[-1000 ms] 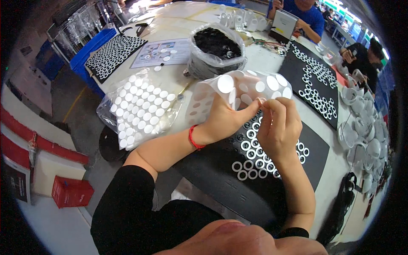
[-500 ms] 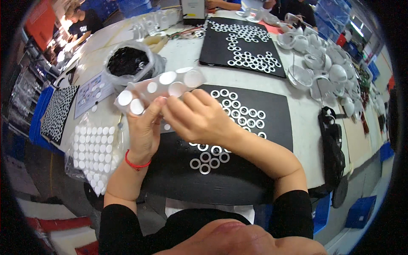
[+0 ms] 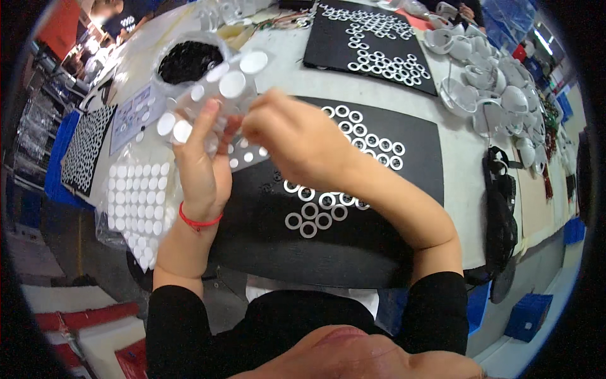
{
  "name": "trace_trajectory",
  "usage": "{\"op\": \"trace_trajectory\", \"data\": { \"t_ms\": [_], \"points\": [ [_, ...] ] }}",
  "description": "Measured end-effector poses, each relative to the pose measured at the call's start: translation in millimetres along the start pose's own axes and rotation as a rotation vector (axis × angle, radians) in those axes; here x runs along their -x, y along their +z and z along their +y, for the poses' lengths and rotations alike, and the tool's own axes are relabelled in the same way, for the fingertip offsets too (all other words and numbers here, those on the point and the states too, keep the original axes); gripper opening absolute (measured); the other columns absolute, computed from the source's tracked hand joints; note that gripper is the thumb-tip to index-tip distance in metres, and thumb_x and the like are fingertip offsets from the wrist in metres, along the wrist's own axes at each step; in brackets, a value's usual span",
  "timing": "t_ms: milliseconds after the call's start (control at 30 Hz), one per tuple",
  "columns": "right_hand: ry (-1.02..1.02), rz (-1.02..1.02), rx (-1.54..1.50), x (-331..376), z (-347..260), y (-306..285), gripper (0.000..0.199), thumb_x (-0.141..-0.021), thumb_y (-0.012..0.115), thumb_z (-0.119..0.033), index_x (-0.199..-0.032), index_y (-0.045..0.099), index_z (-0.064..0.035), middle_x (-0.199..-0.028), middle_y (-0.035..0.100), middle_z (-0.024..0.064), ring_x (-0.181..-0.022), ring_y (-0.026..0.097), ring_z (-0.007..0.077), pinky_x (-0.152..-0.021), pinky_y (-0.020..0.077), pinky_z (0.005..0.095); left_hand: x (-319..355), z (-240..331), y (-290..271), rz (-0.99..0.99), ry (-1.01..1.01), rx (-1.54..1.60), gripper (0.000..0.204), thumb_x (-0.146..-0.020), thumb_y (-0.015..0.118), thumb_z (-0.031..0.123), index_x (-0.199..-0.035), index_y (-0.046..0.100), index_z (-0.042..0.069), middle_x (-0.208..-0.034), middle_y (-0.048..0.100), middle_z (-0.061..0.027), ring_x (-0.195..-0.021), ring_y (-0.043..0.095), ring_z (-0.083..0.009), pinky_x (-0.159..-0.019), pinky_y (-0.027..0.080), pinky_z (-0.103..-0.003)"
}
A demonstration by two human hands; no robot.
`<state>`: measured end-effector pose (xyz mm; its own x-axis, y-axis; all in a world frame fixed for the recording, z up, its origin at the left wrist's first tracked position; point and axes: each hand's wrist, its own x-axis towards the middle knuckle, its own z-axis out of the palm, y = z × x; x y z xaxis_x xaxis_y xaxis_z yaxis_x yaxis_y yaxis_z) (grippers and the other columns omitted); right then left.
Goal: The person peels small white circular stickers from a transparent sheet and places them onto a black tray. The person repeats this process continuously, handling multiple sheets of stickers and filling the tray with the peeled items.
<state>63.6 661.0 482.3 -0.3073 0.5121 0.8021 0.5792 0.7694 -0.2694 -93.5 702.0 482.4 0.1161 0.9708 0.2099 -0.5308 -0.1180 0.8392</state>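
Observation:
My left hand (image 3: 203, 170), with a red cord at the wrist, pinches a translucent backing sheet of round white stickers (image 3: 232, 84) above the near black mat (image 3: 391, 234). The stickers differ in size. Close to the sheet's right side is my right hand (image 3: 303, 142), its fingers curled together and somewhat blurred; anything between the fingertips is hidden. Under my right forearm, white rings (image 3: 323, 220) with dark centres lie in clustered rows on the mat. A small sheet of white dots (image 3: 247, 155) shows below the hands.
Behind my left hand stands a bag-lined tub (image 3: 189, 62) of black pieces. More white round stickers (image 3: 137, 199) lie on plastic at left. A far black mat (image 3: 328, 47) carries white rings. White cup-shaped parts (image 3: 483, 79) are heaped at right, near a black strap-like bundle (image 3: 500, 211).
My right hand has drawn away from the sticker sheet, a little to the right. The sheet in my left hand has tilted, its right end higher. My view has shifted slightly.

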Motion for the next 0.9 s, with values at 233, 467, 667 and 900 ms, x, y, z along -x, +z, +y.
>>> {"op": "trace_trajectory", "data": {
  "t_ms": [233, 467, 667, 900],
  "points": [
    [0.507, 0.174, -0.113, -8, 31, -51, 0.014, -0.084, 0.065, -0.012, -0.088, 0.062, 0.0014, -0.076, 0.063, 0.0087, -0.064, 0.058, 0.0137, -0.059, 0.0478, 0.0278, -14, 11, -12, 0.054, 0.26, -0.006, 0.032, -0.087, 0.065, 0.008, -0.116, 0.051, 0.013, -0.104, 0.06, -0.0019, -0.094, 0.059, -0.0117, -0.084, 0.053, -0.034],
    [0.714, -0.108, -0.036, 9, 65, -33, 0.02, -0.082, 0.063, -0.016, -0.086, 0.067, 0.0029, -0.082, 0.068, 0.0156, -0.073, 0.066, 0.0229, -0.069, 0.0515, 0.0332, -16, 5, -4, -0.031, 0.498, -0.015, 0.03, -0.088, 0.061, 0.001, -0.116, 0.049, 0.005, -0.101, 0.064, -0.0094, -0.088, 0.062, -0.0142, -0.08, 0.054, -0.034],
    [0.779, -0.432, -0.102, 19, 52, -6, 0.023, -0.081, 0.058, -0.018, -0.085, 0.067, 0.0031, -0.08, 0.068, 0.0192, -0.074, 0.066, 0.0306, -0.072, 0.0511, 0.0377, -24, -1, -11, -0.071, 0.572, -0.051, 0.027, -0.087, 0.062, 0.0, -0.112, 0.05, 0.003, -0.098, 0.065, -0.0118, -0.083, 0.063, -0.0155, -0.074, 0.052, -0.029],
    [0.85, -0.517, -0.019, 31, 48, 17, 0.024, -0.082, 0.056, -0.018, -0.086, 0.067, 0.0028, -0.081, 0.066, 0.0226, -0.079, 0.066, 0.0345, -0.075, 0.0511, 0.0404, -22, 0, -15, -0.115, 0.585, -0.2, 0.033, -0.087, 0.062, 0.001, -0.116, 0.049, 0.006, -0.104, 0.062, -0.0084, -0.096, 0.061, -0.0176, -0.081, 0.054, -0.037]
  ]
}}
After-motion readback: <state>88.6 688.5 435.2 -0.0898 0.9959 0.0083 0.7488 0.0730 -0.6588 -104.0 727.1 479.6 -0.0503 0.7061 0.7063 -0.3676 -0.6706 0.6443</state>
